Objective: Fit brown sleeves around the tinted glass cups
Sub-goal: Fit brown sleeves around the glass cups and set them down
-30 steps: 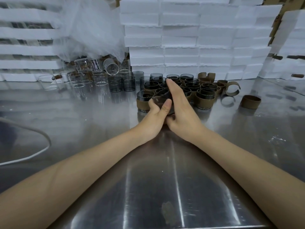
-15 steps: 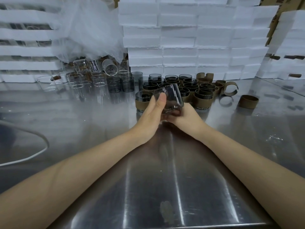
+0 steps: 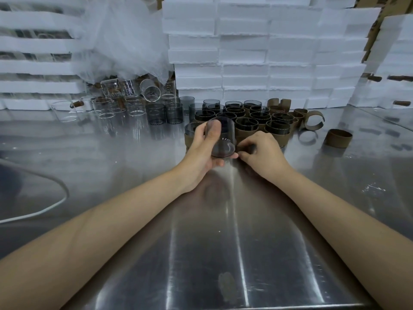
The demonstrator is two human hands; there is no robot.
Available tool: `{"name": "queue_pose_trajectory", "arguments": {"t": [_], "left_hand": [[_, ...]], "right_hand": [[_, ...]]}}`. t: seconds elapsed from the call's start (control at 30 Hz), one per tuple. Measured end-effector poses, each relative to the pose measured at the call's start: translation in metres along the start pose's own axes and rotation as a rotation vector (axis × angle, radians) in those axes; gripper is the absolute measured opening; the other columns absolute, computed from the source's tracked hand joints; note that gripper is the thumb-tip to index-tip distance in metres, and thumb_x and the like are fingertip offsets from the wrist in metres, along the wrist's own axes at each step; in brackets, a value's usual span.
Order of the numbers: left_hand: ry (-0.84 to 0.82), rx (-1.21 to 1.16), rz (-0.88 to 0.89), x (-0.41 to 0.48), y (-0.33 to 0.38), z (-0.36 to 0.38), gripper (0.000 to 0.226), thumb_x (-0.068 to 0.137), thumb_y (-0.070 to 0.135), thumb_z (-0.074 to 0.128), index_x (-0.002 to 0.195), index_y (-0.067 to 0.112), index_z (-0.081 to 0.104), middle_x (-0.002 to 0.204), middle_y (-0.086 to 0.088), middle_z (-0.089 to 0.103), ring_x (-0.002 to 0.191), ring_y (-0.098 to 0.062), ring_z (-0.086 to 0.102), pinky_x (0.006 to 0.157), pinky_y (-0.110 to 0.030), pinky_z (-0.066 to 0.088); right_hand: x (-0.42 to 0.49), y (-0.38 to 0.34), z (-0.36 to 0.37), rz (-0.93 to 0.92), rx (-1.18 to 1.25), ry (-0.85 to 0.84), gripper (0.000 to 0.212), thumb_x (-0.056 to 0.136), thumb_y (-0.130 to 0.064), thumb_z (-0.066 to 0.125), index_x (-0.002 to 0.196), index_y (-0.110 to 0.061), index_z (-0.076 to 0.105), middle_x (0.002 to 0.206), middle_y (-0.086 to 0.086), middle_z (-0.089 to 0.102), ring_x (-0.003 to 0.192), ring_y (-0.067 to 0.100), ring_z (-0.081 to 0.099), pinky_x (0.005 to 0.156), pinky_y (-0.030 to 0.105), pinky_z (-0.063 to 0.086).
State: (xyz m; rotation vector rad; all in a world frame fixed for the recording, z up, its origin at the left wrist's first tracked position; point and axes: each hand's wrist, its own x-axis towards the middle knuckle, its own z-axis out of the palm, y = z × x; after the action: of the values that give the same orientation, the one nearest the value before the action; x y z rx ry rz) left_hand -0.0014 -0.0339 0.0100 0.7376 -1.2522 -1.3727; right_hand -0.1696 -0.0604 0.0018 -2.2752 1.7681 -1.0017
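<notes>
My left grip (image 3: 200, 151) curled round a tinted glass cup (image 3: 225, 136), tilted above the table (image 3: 223, 242), my right grip (image 3: 261, 153) curled beside its base, hold unclear

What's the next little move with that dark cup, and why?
Probably the right hand fetches the loose brown sleeve lying to its right: the tinted glass cup gripped by the left hand wears none yet.
</notes>
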Motion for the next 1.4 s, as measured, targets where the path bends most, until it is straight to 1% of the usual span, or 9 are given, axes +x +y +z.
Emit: {"name": "queue_pose_trajectory", "arguments": {"t": [0.1,0.27,0.33,0.43,0.63,0.8,1.07,1.23,1.4], "left_hand": [[-0.057,0.019,-0.041,0.000,-0.004,-0.002,0.068,0.067,0.039,0.073,0.126,0.033,0.040,0.085,0.010,0.073,0.070,-0.020,0.071,0.055,-0.019,0.049],[-0.090,0.035,-0.046,0.001,-0.005,-0.006,0.083,0.070,0.040,0.073,0.142,0.045,0.032,0.104,0.005,0.071,0.067,-0.021,0.071,0.059,-0.023,0.055],[-0.104,0.041,-0.021,0.001,-0.006,-0.007,0.071,0.075,0.041,0.070,0.138,0.046,0.039,0.119,0.000,0.065,0.067,-0.021,0.070,0.061,-0.025,0.057],[-0.123,0.047,-0.023,0.000,-0.005,-0.008,0.052,0.078,0.042,0.066,0.126,0.051,0.048,0.139,-0.008,0.049,0.069,-0.023,0.072,0.061,-0.026,0.058],[-0.063,0.090,-0.059,0.000,-0.003,-0.007,0.031,0.094,0.036,0.059,0.124,0.042,0.058,0.129,0.000,0.055,0.062,-0.025,0.071,0.054,-0.025,0.057],[-0.003,0.126,-0.086,0.000,-0.001,-0.009,0.025,0.095,0.032,0.062,0.119,0.037,0.063,0.120,0.016,0.055,0.069,-0.037,0.073,0.056,-0.025,0.058],[-0.010,0.061,-0.067,-0.001,-0.001,-0.007,0.027,0.098,0.012,0.057,0.112,0.032,0.069,0.124,-0.002,0.066,0.085,-0.037,0.073,0.067,-0.032,0.061],[-0.009,0.063,-0.070,-0.001,-0.001,-0.007,0.032,0.097,0.009,0.053,0.110,0.031,0.072,0.117,-0.003,0.071,0.083,-0.042,0.072,0.071,-0.037,0.062],[-0.026,0.111,-0.101,-0.002,0.003,-0.005,0.036,0.092,0.041,0.053,0.121,0.024,0.066,0.121,-0.008,0.068,0.088,-0.045,0.071,0.088,-0.050,0.057]], "right_hand": [[-0.001,-0.001,-0.001,0.046,0.102,0.044,0.012,0.084,-0.019,0.073,0.086,-0.008,0.072,0.107,0.002,0.043,0.102,0.013,0.046,0.080,0.012,0.028],[-0.001,-0.005,-0.003,0.138,0.117,0.004,0.040,0.094,-0.027,0.060,0.057,-0.014,0.051,0.094,0.003,0.056,0.089,0.009,0.050,0.075,0.021,0.034],[0.001,-0.004,-0.005,0.190,0.103,-0.036,0.034,0.095,-0.024,0.056,0.061,-0.017,0.059,0.074,0.000,0.060,0.072,0.013,0.052,0.063,0.024,0.036],[0.000,-0.003,-0.007,0.246,0.149,-0.011,0.024,0.092,-0.012,0.052,0.086,-0.012,0.075,0.085,0.001,0.067,0.078,0.012,0.055,0.071,0.022,0.040],[0.003,-0.005,-0.009,0.244,0.415,0.263,0.027,0.087,-0.002,0.049,0.099,-0.012,0.072,0.102,0.006,0.069,0.090,0.018,0.064,0.086,0.034,0.053],[-0.002,-0.015,-0.018,0.095,0.622,0.425,0.031,0.080,0.000,0.044,0.081,-0.028,0.059,0.094,0.003,0.063,0.093,0.027,0.062,0.083,0.051,0.053],[-0.011,-0.026,-0.014,-0.123,0.753,0.350,0.026,0.090,0.001,0.054,0.096,-0.024,0.059,0.095,-0.007,0.066,0.095,0.010,0.066,0.083,0.020,0.050],[-0.013,-0.028,-0.015,-0.183,0.726,0.298,0.027,0.093,0.001,0.055,0.103,-0.021,0.067,0.096,-0.007,0.070,0.093,0.007,0.067,0.084,0.022,0.053],[-0.011,-0.027,-0.015,-0.282,0.569,0.275,0.025,0.093,0.002,0.056,0.111,-0.008,0.070,0.104,0.003,0.067,0.101,0.011,0.063,0.091,0.022,0.049]]}}
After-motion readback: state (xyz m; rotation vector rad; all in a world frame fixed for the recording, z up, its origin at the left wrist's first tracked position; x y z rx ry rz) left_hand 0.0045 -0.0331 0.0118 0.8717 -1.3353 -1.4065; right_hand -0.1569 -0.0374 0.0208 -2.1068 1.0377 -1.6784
